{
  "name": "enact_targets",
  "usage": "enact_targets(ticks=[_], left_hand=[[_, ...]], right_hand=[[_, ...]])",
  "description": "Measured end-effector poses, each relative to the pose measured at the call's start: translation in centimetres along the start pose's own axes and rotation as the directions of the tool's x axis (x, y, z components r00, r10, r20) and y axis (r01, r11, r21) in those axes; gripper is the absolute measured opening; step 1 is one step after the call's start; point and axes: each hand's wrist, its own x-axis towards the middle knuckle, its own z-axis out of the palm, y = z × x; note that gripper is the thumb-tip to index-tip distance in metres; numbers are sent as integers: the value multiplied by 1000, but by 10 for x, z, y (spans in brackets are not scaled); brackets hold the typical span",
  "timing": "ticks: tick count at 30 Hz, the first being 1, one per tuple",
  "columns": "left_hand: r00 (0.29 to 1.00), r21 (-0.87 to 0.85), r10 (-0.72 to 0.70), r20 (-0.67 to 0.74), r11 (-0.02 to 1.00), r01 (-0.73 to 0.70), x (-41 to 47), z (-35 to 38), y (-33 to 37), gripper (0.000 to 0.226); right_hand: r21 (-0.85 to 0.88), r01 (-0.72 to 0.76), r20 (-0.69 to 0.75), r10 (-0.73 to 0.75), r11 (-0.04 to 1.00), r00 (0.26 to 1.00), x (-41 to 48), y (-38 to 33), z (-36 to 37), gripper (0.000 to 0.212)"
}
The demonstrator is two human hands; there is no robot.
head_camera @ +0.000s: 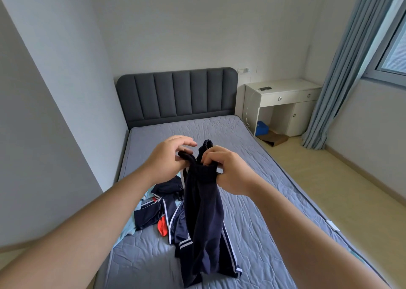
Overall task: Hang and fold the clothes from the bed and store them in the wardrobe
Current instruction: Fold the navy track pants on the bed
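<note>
Head view, foot of the bed looking toward the headboard. At near left on the grey-blue mattress (252,179) lies the pile of unsorted clothes (158,214): navy pieces with white stripes, a pale blue garment beneath and an orange-red item at its near edge. Above the pile, the left hand (167,161) pinches one side of the gathered waistband of a pair of navy trousers (204,212) between thumb and lower fingers, the index and middle fingers lifted free. Just right of it, the right hand (228,170) is closed on the opposite side of the same waistband, fingers curled into the fabric. The trousers hang from both hands, the legs falling bunched to the near part of the mattress, where a white-striped hem rests. At far right stand a white desk (283,95) with a phone on charge and a blue curtain (342,69); the wardrobe is out of view. Step in hand, as judged: sorting out the waistband before folding. The next move probably calls for drawing the hands apart to square the waist, then aligning the legs seam to seam
</note>
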Motion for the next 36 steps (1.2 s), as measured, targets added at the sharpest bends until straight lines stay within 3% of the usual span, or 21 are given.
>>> enact_targets(ticks=[3, 6, 8, 11, 16, 22, 26, 30, 34, 36], left_hand=[[996, 63, -91, 11, 994, 90, -1, 4, -9, 53], [975, -207, -178, 129, 957, 202, -7, 9, -16, 28], [981, -324, -160, 113, 927, 189, -9, 12, -16, 21], [987, -469, -113, 115, 870, 154, -9, 10, -15, 32], [950, -676, -15, 313, 699, 234, -6, 3, -9, 15], [912, -653, 35, 408, 710, 265, -1, 1, 1, 28], [937, -519, 3, 349, 833, 191, 5, 4, 5, 27], [968, -468, -8, 250, 874, 128, 11, 7, 12, 27], [971, -459, 27, 238, 884, 88, 18, 11, 21, 27], [968, -455, 38, 248, 886, 82, 22, 15, 24, 24]], right_hand=[[63, -5, -28, 7, 998, 1000, -2, 1, -5, 40], [89, 5, -30, -2, 996, 1000, -5, 2, -6, 35], [103, 7, -21, -5, 995, 1000, -7, 1, -6, 37], [143, 11, -15, -9, 990, 1000, -9, -3, -8, 32], [161, 30, 51, -38, 986, 998, -10, -15, -20, 44], [136, -45, 151, 24, 990, 988, -18, -24, -28, 34], [-155, -82, 226, 116, 985, 967, -19, -29, -40, 27], [-345, -216, 355, 340, 913, 871, -19, -39, -58, 47], [-257, -418, 311, 484, 871, 818, -18, -45, -68, 61], [-387, -395, 242, 506, 833, 828, -18, -48, -72, 65]])
